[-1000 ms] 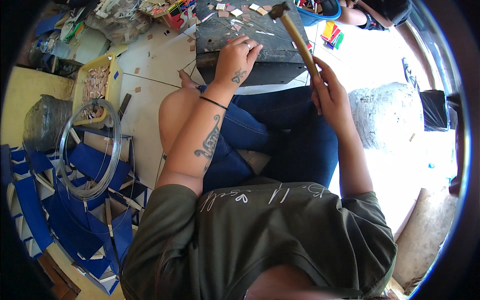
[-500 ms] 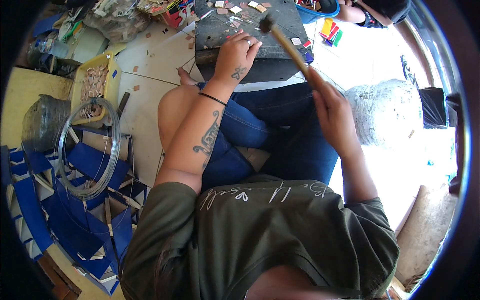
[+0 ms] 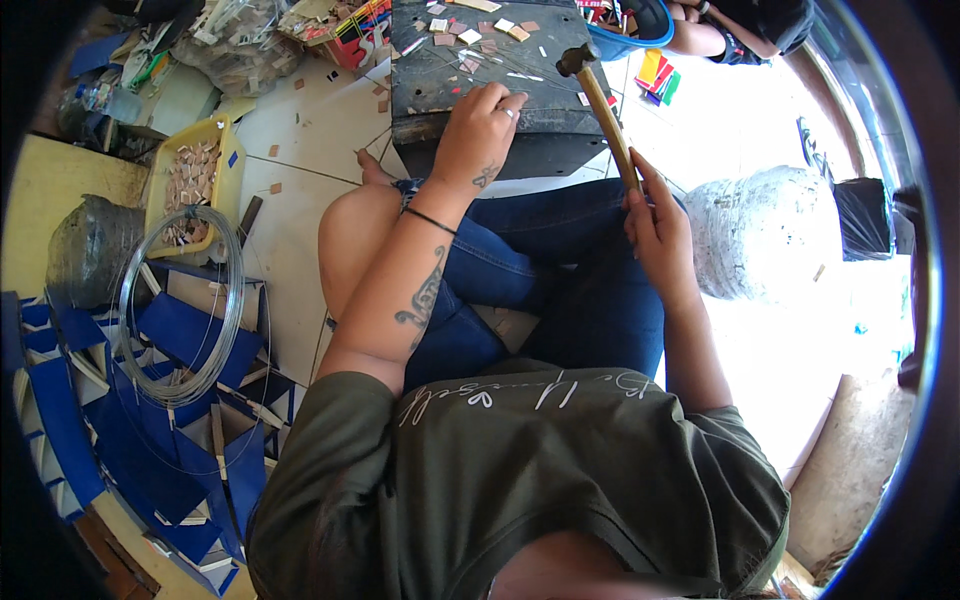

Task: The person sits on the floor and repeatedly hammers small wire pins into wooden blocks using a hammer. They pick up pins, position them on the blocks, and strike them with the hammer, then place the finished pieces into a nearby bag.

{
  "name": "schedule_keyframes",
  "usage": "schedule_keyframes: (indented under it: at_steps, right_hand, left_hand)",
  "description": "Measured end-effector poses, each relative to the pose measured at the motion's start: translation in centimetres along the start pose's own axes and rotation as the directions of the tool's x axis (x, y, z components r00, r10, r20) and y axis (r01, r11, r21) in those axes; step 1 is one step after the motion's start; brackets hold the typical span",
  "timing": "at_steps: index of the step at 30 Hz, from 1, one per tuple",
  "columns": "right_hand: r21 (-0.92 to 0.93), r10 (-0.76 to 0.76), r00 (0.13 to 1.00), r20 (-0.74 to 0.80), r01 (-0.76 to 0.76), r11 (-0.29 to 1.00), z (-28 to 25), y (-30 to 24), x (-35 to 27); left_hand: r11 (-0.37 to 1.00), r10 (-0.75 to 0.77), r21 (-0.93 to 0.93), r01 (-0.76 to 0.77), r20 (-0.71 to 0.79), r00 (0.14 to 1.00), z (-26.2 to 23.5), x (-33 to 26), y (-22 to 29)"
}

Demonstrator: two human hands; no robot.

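Note:
My right hand (image 3: 655, 225) grips the wooden handle of a hammer (image 3: 598, 100), whose metal head hangs just above the dark work block (image 3: 440, 75). My left hand (image 3: 480, 125) rests on the front part of that block, fingertips pinching something small that I cannot make out. Several small square tiles (image 3: 470, 35) lie scattered on the block's top. I sit on the floor with my knees bent, in blue jeans.
A yellow tray (image 3: 165, 185) of small pieces stands on the floor at left, with a coil of wire (image 3: 180, 300) and blue cut shapes (image 3: 150, 420) below it. A white sack (image 3: 765, 235) lies at right. Another person's arm (image 3: 700, 30) shows at the top.
The hammer has swung down and left toward the block, its head now close above the surface. My left hand has stayed on the block.

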State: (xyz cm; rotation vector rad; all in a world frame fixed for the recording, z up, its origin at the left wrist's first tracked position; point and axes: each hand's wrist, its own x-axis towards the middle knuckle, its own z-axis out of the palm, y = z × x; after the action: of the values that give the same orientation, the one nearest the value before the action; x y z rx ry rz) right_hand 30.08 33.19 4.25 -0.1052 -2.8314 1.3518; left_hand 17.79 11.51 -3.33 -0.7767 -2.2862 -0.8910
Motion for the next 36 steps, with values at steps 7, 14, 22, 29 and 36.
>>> schedule_keyframes:
  at_steps: [7, 14, 22, 29, 36]
  right_hand:
    - [-0.099, -0.15, 0.988, -0.043, 0.145, 0.984, 0.7, 0.7, -0.6]
    - [-0.23, -0.287, 0.958, -0.004, 0.278, 0.933, 2.4, 0.5, -1.0]
    - [-0.267, -0.261, 0.965, -0.006, 0.25, 0.931, 2.7, 0.9, -0.5]
    - [-0.244, -0.258, 0.966, 0.001, 0.25, 0.937, 2.6, 1.1, 0.0]
    - [-0.235, -0.239, 0.971, -0.008, 0.23, 0.944, 2.5, 1.7, 0.3]
  left_hand:
    - [0.993, -0.116, -0.019, 0.118, 0.087, 0.989, -2.5, -0.1, 0.4]
    - [0.99, -0.126, -0.045, 0.13, 0.078, 0.989, -2.6, -0.1, 0.4]
    - [0.994, -0.096, -0.037, 0.099, 0.069, 0.993, -2.5, -0.1, 0.3]
    - [0.995, -0.087, -0.036, 0.09, 0.058, 0.994, -2.3, -0.1, 0.4]
    - [0.993, -0.111, -0.017, 0.113, 0.077, 0.991, -2.5, -0.1, 0.5]
